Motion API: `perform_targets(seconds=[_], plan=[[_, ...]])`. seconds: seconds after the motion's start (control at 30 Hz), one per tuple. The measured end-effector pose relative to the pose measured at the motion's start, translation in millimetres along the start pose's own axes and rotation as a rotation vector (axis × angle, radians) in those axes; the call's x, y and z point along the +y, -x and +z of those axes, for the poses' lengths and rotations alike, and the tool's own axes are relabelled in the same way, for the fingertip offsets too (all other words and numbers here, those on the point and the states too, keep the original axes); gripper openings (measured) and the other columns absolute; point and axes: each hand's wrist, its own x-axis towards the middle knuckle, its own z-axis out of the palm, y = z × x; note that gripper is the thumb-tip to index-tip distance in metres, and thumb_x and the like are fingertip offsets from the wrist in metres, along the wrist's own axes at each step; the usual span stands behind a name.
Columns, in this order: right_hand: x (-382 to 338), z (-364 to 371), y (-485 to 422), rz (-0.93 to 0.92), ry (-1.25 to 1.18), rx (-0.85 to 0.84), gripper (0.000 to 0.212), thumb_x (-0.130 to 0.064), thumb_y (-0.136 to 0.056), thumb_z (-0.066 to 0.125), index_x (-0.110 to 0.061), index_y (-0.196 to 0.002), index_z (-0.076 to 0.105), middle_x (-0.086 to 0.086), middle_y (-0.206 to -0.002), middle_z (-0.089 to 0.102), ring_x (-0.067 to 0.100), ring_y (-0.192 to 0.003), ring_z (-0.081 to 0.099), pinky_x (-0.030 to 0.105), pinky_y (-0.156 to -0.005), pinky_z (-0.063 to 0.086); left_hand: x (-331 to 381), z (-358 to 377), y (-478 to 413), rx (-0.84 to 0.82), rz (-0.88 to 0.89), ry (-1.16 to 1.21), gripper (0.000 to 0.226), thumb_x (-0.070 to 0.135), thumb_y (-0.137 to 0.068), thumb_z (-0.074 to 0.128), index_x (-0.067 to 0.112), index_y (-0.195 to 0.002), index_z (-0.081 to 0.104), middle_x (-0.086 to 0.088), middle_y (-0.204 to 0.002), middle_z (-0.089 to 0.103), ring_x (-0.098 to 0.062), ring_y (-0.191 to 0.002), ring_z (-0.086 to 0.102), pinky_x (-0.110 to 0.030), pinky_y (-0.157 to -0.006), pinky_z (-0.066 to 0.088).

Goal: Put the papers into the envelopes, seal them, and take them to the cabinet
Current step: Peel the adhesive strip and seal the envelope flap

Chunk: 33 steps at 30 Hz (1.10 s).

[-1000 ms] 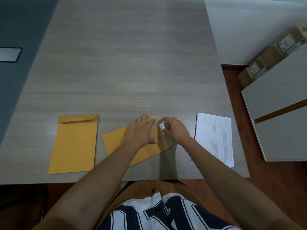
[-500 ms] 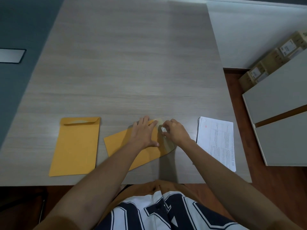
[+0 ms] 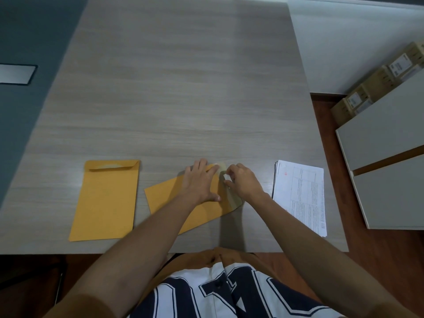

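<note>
A tilted yellow envelope (image 3: 165, 198) lies near the table's front edge. My left hand (image 3: 202, 182) presses flat on its right half, fingers spread. Its open flap (image 3: 235, 199) sticks out to the right, in shadow under my right hand (image 3: 244, 183). That hand pinches a small white piece (image 3: 226, 176) at the flap's upper end; I cannot tell what it is. A second yellow envelope (image 3: 105, 198) lies flat to the left with its flap open. A stack of printed papers (image 3: 300, 193) sits to the right, near the table's right edge.
The grey wood-grain table (image 3: 183, 88) stretches far ahead. A white cabinet (image 3: 385, 138) stands on the floor to the right, with several cardboard boxes (image 3: 378, 81) behind it. Blue floor lies to the left.
My right hand's fingers have shifted slightly along the flap's top end with the white piece. My left hand and the envelopes have stayed put; the view has tilted a little.
</note>
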Motion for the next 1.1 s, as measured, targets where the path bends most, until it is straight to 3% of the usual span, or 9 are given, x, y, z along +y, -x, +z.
perform_targets(seconds=[0.4, 0.53, 0.73, 0.9, 1.1], plan=[[-3.2, 4.0, 0.4, 0.078, -0.058, 0.027, 0.022, -0.026, -0.087, 0.07, -0.015, -0.103, 0.059, 0.002, -0.099, 0.059, 0.018, -0.089, 0.057, 0.034, -0.08, 0.053, -0.8, 0.3, 1.4, 0.012, 0.005, 0.006, 0.102, 0.076, -0.064, 0.068, 0.033, -0.147, 0.028, -0.006, -0.14, 0.032, -0.026, -0.128, 0.032, -0.041, -0.098, 0.037], [-3.9, 2.5, -1.3, 0.199, -0.206, 0.039, 0.026, -0.019, -0.081, 0.076, -0.015, -0.102, 0.061, 0.001, -0.089, 0.063, 0.02, -0.086, 0.061, 0.032, -0.076, 0.053, -0.8, -0.2, 0.6, 0.009, 0.005, 0.017, 0.103, 0.078, -0.062, 0.067, 0.033, -0.146, 0.029, -0.005, -0.137, 0.033, -0.026, -0.126, 0.033, -0.041, -0.097, 0.037], [-4.6, -2.9, -4.5, 0.36, -0.42, 0.024, 0.028, -0.002, -0.078, 0.072, -0.012, -0.102, 0.061, 0.007, -0.095, 0.065, 0.023, -0.092, 0.064, 0.033, -0.078, 0.058, -1.0, 0.3, 0.4, 0.009, 0.005, 0.012, 0.105, 0.079, -0.06, 0.068, 0.033, -0.146, 0.029, -0.006, -0.137, 0.034, -0.026, -0.125, 0.034, -0.041, -0.096, 0.038], [-3.9, -7.8, -7.3, 0.491, -0.585, 0.005, 0.022, -0.002, -0.075, 0.073, -0.014, -0.091, 0.063, 0.004, -0.096, 0.068, 0.019, -0.089, 0.067, 0.035, -0.076, 0.06, -2.6, 1.4, -1.1, 0.008, 0.002, 0.021, 0.104, 0.079, -0.061, 0.068, 0.033, -0.146, 0.028, -0.006, -0.139, 0.034, -0.026, -0.126, 0.034, -0.041, -0.098, 0.037], [1.6, -27.5, -24.6, 0.6, -0.81, 0.036, 0.016, -0.003, -0.082, 0.07, -0.016, -0.078, 0.061, 0.003, -0.076, 0.061, 0.019, -0.066, 0.059, 0.032, -0.06, 0.055, -9.2, -2.5, -7.8, 0.041, -0.235, 0.111, 0.089, 0.079, -0.071, 0.056, 0.026, -0.14, 0.037, -0.007, -0.129, 0.038, -0.028, -0.118, 0.039, -0.04, -0.095, 0.04]])
